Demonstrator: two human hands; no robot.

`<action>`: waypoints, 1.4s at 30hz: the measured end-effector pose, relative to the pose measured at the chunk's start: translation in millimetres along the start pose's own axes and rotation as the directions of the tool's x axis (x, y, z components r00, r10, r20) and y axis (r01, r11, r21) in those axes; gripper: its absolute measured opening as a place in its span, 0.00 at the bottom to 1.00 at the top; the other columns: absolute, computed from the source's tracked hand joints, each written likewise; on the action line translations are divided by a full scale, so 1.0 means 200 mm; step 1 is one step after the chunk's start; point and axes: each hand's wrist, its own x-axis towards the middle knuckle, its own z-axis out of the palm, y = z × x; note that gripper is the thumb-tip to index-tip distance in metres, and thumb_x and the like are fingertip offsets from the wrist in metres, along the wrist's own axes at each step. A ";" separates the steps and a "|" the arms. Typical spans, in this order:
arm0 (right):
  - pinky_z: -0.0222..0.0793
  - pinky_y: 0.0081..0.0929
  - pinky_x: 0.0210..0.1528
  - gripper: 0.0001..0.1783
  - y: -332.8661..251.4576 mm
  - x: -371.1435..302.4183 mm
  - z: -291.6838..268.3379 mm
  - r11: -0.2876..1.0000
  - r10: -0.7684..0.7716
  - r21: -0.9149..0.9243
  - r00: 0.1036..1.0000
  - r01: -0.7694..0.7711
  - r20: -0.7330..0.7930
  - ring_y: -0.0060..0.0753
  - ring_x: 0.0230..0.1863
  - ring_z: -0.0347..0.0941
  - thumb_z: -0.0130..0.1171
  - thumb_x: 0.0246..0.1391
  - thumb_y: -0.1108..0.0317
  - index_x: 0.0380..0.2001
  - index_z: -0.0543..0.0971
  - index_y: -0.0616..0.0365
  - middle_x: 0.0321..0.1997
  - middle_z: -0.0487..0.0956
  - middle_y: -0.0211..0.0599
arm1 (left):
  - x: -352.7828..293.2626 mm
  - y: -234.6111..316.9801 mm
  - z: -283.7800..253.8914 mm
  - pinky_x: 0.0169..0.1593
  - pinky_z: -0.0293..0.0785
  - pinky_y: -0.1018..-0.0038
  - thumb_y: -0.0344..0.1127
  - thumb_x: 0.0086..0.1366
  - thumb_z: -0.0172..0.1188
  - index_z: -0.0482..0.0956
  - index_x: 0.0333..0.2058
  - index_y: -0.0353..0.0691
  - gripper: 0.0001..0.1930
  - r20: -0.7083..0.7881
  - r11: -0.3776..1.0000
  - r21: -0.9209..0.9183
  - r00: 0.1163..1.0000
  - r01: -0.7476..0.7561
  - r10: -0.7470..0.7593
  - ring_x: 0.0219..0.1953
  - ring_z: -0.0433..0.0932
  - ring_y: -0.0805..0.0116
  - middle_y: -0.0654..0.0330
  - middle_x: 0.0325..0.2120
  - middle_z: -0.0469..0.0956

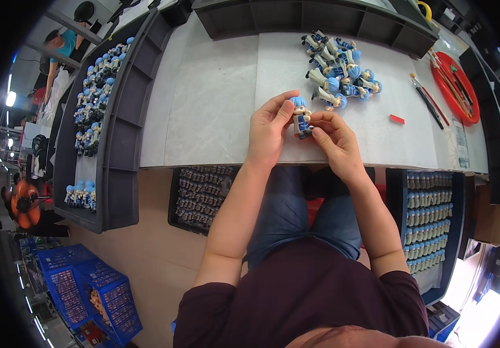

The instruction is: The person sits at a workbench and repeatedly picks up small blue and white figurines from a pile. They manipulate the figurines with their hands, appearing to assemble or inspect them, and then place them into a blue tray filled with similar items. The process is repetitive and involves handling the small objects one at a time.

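Note:
Between my two hands, just above the near edge of the white table, is a small figurine [302,123] with light blue hair and a blue and white outfit, held upright. My left hand [270,129] pinches its head and side with thumb and fingers. From the other side, my right hand [338,142] grips its lower body with thumb and forefinger. A little beyond my hands lies a loose pile of similar figurines [342,71], some on their sides. A small red block [397,119] rests on the table to the right of my right hand.
A dark crate [123,145] of figurines stands at the left; another crate [313,17] borders the back. At the right are thin brushes [429,101] and a red oval tray [454,87] of tools. Crates of figurines [429,223] sit below the table's edge. A person [64,46] is far left.

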 end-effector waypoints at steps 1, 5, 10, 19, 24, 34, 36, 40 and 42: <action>0.64 0.19 0.47 0.12 0.00 0.00 0.00 0.999 -0.005 -0.033 1.000 0.005 -0.006 0.21 0.43 0.68 0.46 0.56 0.76 0.44 0.67 0.66 0.41 0.72 0.37 | 0.00 0.00 0.00 0.35 0.70 0.81 0.34 0.63 0.52 0.72 0.44 0.33 0.13 0.001 1.000 -0.003 1.000 0.002 -0.002 0.31 0.73 0.77 0.61 0.31 0.75; 0.65 0.20 0.46 0.14 0.01 0.00 0.01 1.000 -0.004 0.023 1.000 0.005 -0.016 0.23 0.44 0.68 0.50 0.54 0.77 0.45 0.66 0.66 0.42 0.71 0.38 | 0.01 0.00 0.00 0.40 0.69 0.79 0.34 0.62 0.52 0.73 0.43 0.33 0.13 -0.001 1.000 -0.023 1.000 0.014 -0.014 0.34 0.74 0.76 0.62 0.32 0.76; 0.67 0.22 0.46 0.18 0.02 0.00 0.02 0.999 -0.034 0.014 0.999 0.034 -0.035 0.25 0.44 0.69 0.54 0.49 0.80 0.45 0.65 0.66 0.45 0.68 0.39 | 0.00 0.00 0.01 0.41 0.70 0.77 0.33 0.61 0.53 0.72 0.43 0.33 0.13 -0.010 1.000 0.025 1.000 0.014 -0.014 0.34 0.74 0.74 0.60 0.33 0.76; 0.68 0.23 0.46 0.20 0.02 0.01 0.01 0.998 -0.020 0.053 0.999 0.021 -0.032 0.33 0.45 0.72 0.52 0.48 0.83 0.46 0.63 0.66 0.44 0.67 0.41 | 0.00 0.00 0.01 0.39 0.72 0.78 0.30 0.60 0.55 0.73 0.44 0.32 0.13 -0.018 1.000 0.012 1.000 0.002 -0.002 0.33 0.75 0.73 0.58 0.33 0.76; 0.68 0.24 0.46 0.21 0.02 0.01 0.01 1.000 -0.015 0.023 0.999 0.016 -0.032 0.33 0.45 0.72 0.52 0.48 0.83 0.47 0.63 0.65 0.44 0.67 0.41 | -0.01 0.01 0.00 0.40 0.72 0.78 0.29 0.60 0.54 0.73 0.44 0.31 0.14 -0.003 1.000 0.005 1.000 0.007 -0.007 0.33 0.75 0.73 0.58 0.33 0.76; 0.71 0.22 0.43 0.28 0.02 0.00 0.03 0.998 -0.064 -0.016 0.993 0.063 -0.102 0.25 0.42 0.69 0.64 0.40 0.79 0.46 0.64 0.64 0.42 0.67 0.38 | 0.00 0.01 -0.01 0.45 0.71 0.75 0.29 0.65 0.45 0.70 0.47 0.31 0.14 0.025 0.999 0.021 0.999 0.041 -0.042 0.38 0.75 0.69 0.51 0.39 0.75; 0.71 0.22 0.43 0.28 0.01 -0.01 0.03 0.998 -0.063 -0.017 0.991 0.061 -0.117 0.25 0.43 0.68 0.64 0.40 0.79 0.46 0.64 0.64 0.41 0.67 0.37 | 0.00 0.02 0.00 0.46 0.71 0.74 0.28 0.65 0.43 0.69 0.47 0.31 0.14 0.030 0.999 0.020 0.998 0.050 -0.050 0.39 0.75 0.67 0.48 0.41 0.74; 0.71 0.21 0.42 0.28 0.02 -0.01 0.04 0.998 -0.066 -0.021 0.988 0.064 -0.139 0.25 0.43 0.68 0.64 0.39 0.80 0.46 0.64 0.64 0.41 0.67 0.37 | 0.00 0.02 0.00 0.46 0.71 0.75 0.30 0.65 0.44 0.69 0.47 0.30 0.14 0.035 0.999 -0.001 0.998 0.052 -0.052 0.39 0.75 0.68 0.48 0.42 0.74; 0.71 0.21 0.42 0.28 0.01 -0.01 0.04 0.998 -0.062 -0.021 0.988 0.059 -0.144 0.25 0.44 0.67 0.64 0.39 0.80 0.46 0.64 0.64 0.41 0.67 0.36 | 0.00 0.02 0.00 0.45 0.71 0.75 0.31 0.64 0.47 0.70 0.47 0.30 0.14 0.027 0.999 0.010 0.998 0.049 -0.049 0.38 0.75 0.68 0.50 0.41 0.74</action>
